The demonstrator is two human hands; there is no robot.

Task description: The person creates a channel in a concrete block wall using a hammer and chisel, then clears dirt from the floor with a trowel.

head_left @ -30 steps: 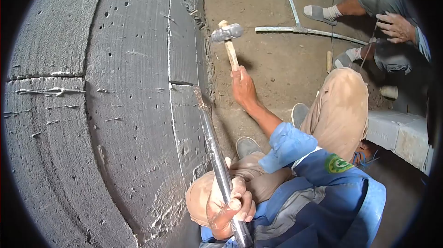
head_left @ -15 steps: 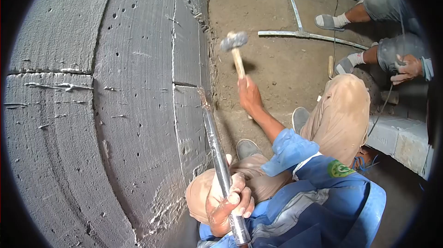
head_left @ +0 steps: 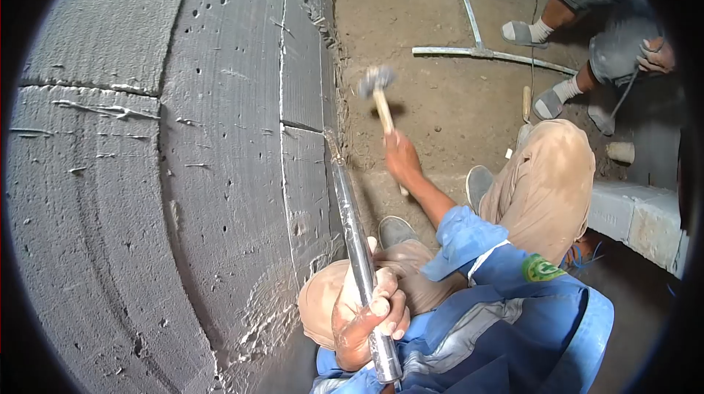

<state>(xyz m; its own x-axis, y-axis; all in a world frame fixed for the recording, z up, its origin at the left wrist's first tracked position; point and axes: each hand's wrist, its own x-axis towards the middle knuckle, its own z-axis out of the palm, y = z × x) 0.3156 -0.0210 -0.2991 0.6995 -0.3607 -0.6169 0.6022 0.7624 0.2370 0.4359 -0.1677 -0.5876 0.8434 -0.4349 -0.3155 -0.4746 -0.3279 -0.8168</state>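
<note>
My left hand (head_left: 370, 317) is wrapped round a shiny metal tube (head_left: 354, 240), which slants up and left from my lap. The narrower, brownish tip (head_left: 334, 146) of the tube meets the grey block wall (head_left: 220, 108) near its right edge, at the end of a horizontal joint. In my right hand (head_left: 402, 159) is a hammer (head_left: 383, 107), gripped by its wooden handle. Its grey head, slightly blurred, is up and right of the tube's tip, apart from it.
Another person's lower legs (head_left: 579, 90) and hand (head_left: 656, 55) are at the upper right, the hand on a thin rod or cable. Pale strips (head_left: 491, 53) lie on the dirt floor. A wooden-handled tool (head_left: 526, 104) and light blocks (head_left: 631, 222) are to the right.
The hammer and my right hand have shifted slightly down and right. My left hand still grips the tube. The other person's hand has moved up in view and their legs have shifted.
</note>
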